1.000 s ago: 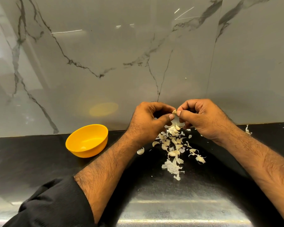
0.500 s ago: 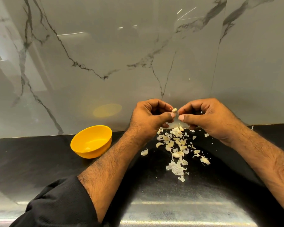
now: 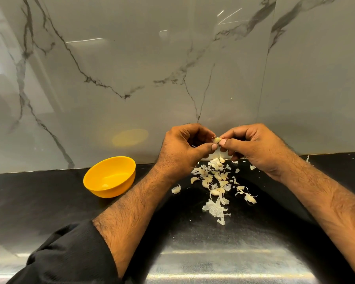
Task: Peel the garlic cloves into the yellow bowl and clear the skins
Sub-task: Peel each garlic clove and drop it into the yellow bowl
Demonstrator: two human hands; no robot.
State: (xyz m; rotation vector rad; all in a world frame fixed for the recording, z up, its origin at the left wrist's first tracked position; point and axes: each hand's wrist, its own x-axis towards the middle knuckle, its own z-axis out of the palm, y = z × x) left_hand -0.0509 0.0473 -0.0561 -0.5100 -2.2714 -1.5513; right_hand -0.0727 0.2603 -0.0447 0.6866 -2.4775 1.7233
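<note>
Garlic clove (image 3: 217,139) pinched btwn fingers of left hand (image 3: 184,148) & right hand (image 3: 252,146), yellow bowl (image 3: 111,177) left, skins (image 3: 215,206) below

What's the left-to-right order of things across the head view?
Black sleeve → yellow bowl → left hand → garlic clove pinched between both hands → right hand. The pile of skins and cloves lies below the hands, so it has no clear place in the order.

Bright overhead light streaks glare across the glossy marble wall (image 3: 131,68); wide-angle distortion bends the edges.
</note>
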